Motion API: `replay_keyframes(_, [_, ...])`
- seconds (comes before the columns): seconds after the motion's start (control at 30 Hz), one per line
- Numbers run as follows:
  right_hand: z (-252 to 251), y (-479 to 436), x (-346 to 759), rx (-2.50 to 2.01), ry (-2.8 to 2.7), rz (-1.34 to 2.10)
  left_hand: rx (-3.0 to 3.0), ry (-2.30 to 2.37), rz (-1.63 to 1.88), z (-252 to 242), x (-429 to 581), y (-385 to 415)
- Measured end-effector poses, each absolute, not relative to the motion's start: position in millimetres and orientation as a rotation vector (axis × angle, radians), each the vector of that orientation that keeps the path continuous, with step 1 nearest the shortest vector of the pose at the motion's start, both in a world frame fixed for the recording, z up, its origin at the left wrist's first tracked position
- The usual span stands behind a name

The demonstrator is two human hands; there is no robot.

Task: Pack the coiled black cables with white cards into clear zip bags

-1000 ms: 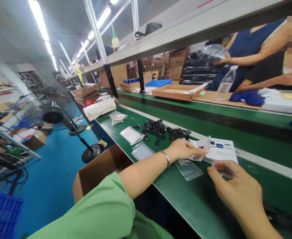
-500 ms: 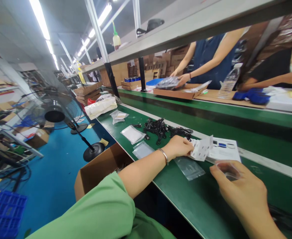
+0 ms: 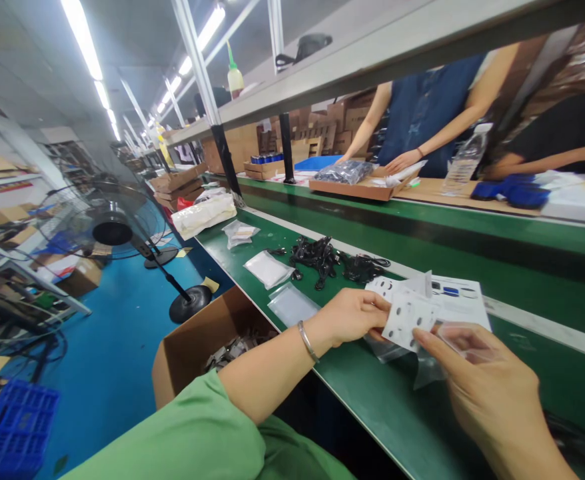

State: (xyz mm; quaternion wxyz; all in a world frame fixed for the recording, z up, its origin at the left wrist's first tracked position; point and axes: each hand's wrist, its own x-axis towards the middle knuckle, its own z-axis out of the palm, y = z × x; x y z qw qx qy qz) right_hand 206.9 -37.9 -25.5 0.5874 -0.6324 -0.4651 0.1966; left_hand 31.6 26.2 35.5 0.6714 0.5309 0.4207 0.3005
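My left hand (image 3: 360,315) pinches the left edge of a white folded sheet with dark printed spots (image 3: 410,319). The thumb of my right hand (image 3: 482,363) presses on the sheet's lower right side, and a clear plastic piece sits within its curled fingers. A clear plastic bag (image 3: 430,368) hangs or lies beneath the sheet, partly hidden. Behind it lies a printed white paper (image 3: 465,305) with a blue picture. Black cables (image 3: 317,257) are heaped beyond my left hand. Nearer my left forearm are a clear bag (image 3: 291,305) and a white packet (image 3: 268,269).
The green bench (image 3: 372,400) runs diagonally. An open cardboard box (image 3: 182,353) stands below its near edge. A fan (image 3: 112,230) is on the left. Across the bench a person in blue (image 3: 422,120) works by a shallow carton (image 3: 352,191); another person's arm is farther right.
My left hand has drawn the spotted sheet toward me, and my right hand has moved in and now touches it. The clear bag has shifted. The person across has moved their hands apart.
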Motion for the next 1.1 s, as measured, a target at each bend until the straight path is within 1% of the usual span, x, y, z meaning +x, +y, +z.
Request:
replay_keyframes(0.13, [-18,-40,206,-1.562,-1.08,0.534,1.565,0.975,0.945,42,23,29])
replay_keyframes(0.17, [-17,-41,205,-1.558,-1.129,0.528,1.668,0.931,0.931,45,21,31])
replay_keyframes(0.27, [-16,-43,199,-1.533,-1.219,0.496,1.819,0.791,0.709,48,17,40])
replay_keyframes(0.33, [-17,-42,199,-1.515,-1.269,0.499,1.817,0.776,0.626,47,14,45])
replay_keyframes(0.5, [-24,-37,209,-1.541,-1.478,0.506,1.559,0.838,0.773,52,6,41])
replay_keyframes(0.6, [-25,-40,207,-1.525,-1.583,0.491,1.45,0.803,0.673,62,7,30])
replay_keyframes(0.73, [-21,-47,199,-1.465,-1.646,0.407,1.493,0.975,0.572,70,15,22])
replay_keyframes(0.9, [-26,-41,202,-1.389,-1.837,0.408,1.527,1.115,0.546,64,21,19])
replay_keyframes(1.0, [-32,-37,205,-1.403,-1.888,0.39,1.555,1.176,0.589,55,26,12])
replay_keyframes(1.1, [-31,-35,203,-1.461,-1.85,0.373,1.676,1.234,0.72,43,33,-1])
